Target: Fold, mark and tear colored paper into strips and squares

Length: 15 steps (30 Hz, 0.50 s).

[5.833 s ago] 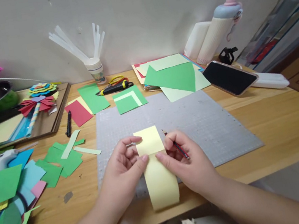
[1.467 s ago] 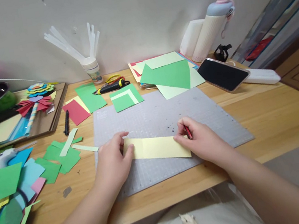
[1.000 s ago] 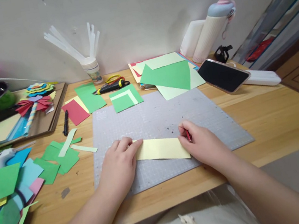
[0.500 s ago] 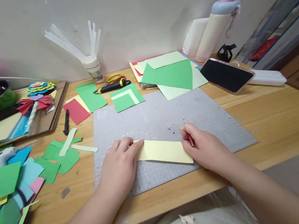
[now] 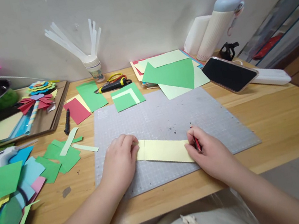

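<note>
A pale yellow strip of paper (image 5: 166, 150) lies slantwise over the grey cutting mat (image 5: 150, 115). Near its left end a crease runs across it. My left hand (image 5: 121, 157) is closed on that end, with the fingertips and thumb pinching the paper. At the other end my right hand (image 5: 207, 146) is closed around a slim red pencil (image 5: 197, 144), its thumb and curled fingers also at the strip's edge. The hand hides much of the pencil. Small dark specks lie on the mat beyond the strip.
Green paper pieces (image 5: 67, 157) and a heap of coloured scraps (image 5: 8, 214) lie left. At the back are a cutter knife (image 5: 112, 85), a paper cup (image 5: 93, 68) with white sticks and a paper stack (image 5: 171, 73). A phone (image 5: 229, 73) and bottle (image 5: 219, 22) stand right.
My left thumb has drawn back leftward, and the crease near the strip's left end now shows. My right hand has shifted slightly, and more of the pencil is visible.
</note>
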### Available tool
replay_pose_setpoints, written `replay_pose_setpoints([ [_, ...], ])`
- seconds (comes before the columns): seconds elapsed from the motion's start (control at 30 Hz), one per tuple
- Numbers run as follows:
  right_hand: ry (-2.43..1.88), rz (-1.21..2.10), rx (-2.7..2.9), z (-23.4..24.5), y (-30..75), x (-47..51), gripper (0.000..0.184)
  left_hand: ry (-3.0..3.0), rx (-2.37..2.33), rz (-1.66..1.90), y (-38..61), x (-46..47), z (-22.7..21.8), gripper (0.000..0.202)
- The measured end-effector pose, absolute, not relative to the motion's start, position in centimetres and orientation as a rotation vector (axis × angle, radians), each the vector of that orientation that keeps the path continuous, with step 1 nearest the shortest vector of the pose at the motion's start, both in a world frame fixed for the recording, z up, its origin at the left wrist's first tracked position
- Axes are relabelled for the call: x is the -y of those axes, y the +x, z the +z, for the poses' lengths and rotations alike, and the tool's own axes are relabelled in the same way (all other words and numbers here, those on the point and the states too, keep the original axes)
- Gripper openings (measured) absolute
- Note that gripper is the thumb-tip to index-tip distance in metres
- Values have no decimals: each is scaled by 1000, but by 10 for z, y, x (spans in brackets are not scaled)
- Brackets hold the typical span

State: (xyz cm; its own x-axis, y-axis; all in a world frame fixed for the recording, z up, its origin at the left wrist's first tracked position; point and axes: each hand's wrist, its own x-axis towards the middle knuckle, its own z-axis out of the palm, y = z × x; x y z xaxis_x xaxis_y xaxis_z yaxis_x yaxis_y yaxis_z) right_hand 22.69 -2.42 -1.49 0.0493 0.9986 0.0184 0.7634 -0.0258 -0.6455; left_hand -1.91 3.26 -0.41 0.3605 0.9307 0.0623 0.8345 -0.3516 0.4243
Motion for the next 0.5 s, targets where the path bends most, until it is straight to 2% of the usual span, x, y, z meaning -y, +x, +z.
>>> replay_pose_setpoints([
  [0.23,-1861,596,1763,-15,241,31,9,2193,-1550,440,-21,-34,-3,10],
  [0.5,-1824,506,1698,-21,251,39,15,2057,-1588,316,-42,-59,20,40],
])
